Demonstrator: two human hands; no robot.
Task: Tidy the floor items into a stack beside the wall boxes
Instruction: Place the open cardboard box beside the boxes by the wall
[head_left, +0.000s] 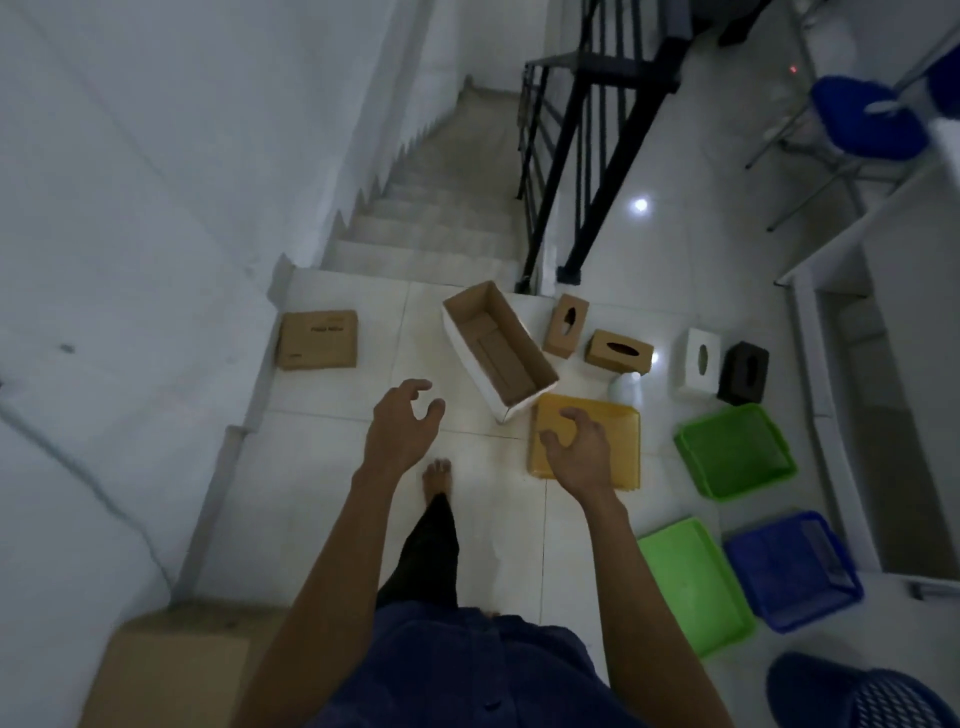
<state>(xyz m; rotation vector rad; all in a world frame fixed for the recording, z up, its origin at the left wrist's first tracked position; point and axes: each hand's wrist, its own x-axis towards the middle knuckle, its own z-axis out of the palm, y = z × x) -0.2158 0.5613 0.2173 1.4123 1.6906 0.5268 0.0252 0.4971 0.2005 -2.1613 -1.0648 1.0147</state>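
Scattered on the white tile floor are an open long cardboard box (498, 348), a yellow tray (613, 426), two brown tissue boxes (566, 325) (619, 352), a white tissue box (701, 362) and a black one (743, 373). A green basket (735, 452), a green tray (693, 584) and a blue basket (792, 569) lie to the right. A closed cardboard box (318, 340) sits against the left wall. My left hand (400, 423) hovers with fingers loosely spread, holding nothing. My right hand (579, 449) hangs over the yellow tray, also holding nothing.
Stairs (436, 208) drop away just beyond the boxes, beside a black railing (582, 171). A large cardboard box (176, 665) stands at the lower left by the wall. A blue chair (867, 122) and a white desk (831, 249) are on the right. My bare foot (437, 480) steps forward.
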